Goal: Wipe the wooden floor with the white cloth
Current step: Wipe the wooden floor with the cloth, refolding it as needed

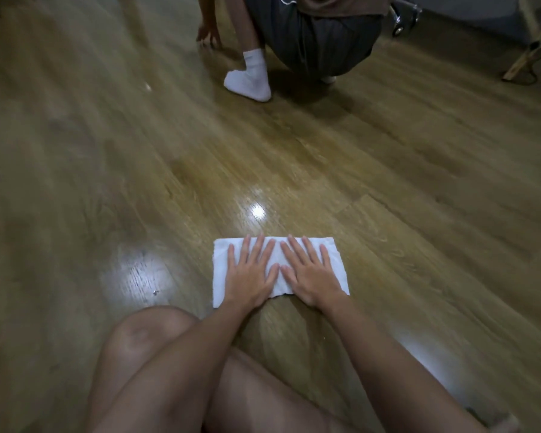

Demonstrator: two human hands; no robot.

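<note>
A white cloth (221, 270), folded into a flat rectangle, lies on the wooden floor (388, 189) just ahead of my knees. My left hand (250, 273) presses flat on its left half with straight, spread fingers. My right hand (310, 273) lies flat on the right half in the same way, thumb beside the left thumb. Both palms cover most of the cloth, so only its edges and corners show.
Another person squats ahead at the top, with a white-socked foot (250, 79) and a hand (208, 34) on the floor. A wheeled object (403, 17) and wooden furniture legs (531, 48) stand at the top right. My bare knee (144, 335) is at the lower left.
</note>
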